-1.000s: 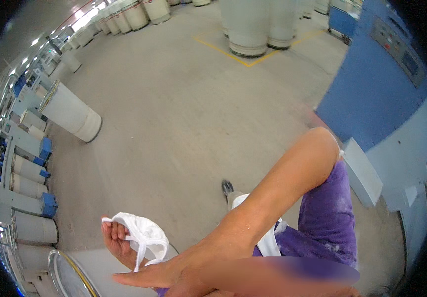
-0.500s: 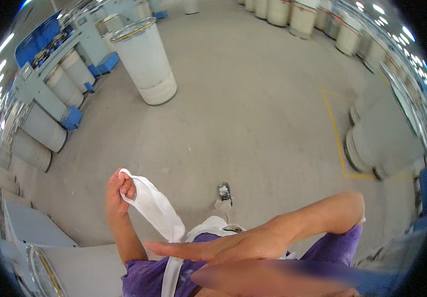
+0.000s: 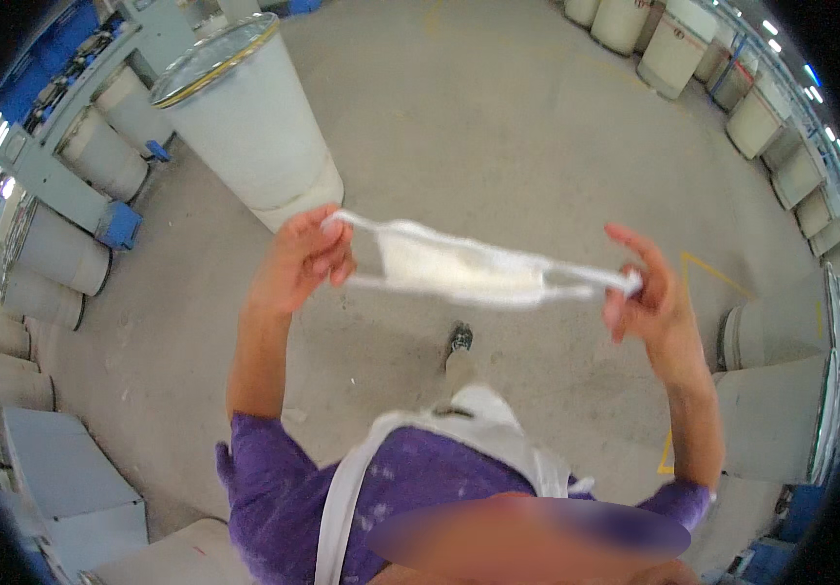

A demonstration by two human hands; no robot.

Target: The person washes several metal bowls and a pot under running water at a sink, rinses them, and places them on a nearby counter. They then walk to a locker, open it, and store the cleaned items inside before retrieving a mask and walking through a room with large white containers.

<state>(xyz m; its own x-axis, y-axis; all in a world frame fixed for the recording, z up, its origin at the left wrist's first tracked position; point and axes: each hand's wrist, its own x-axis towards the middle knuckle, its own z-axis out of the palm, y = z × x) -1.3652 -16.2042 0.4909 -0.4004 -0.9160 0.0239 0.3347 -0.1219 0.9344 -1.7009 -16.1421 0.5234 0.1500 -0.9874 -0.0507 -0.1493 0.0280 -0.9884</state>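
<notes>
We hold mask stretched between both hands, chest-high over floor. Left hand fingers pinched shut on left loop; right hand hooks right loop. Long axis left-right; hands equally near.

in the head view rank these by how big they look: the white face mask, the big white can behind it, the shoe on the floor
1. White can, though the camera's angle may distort it.
2. Face mask, stretched between left hand and right hand; nearness enlarges it.
3. Shoe, smallest.
</notes>
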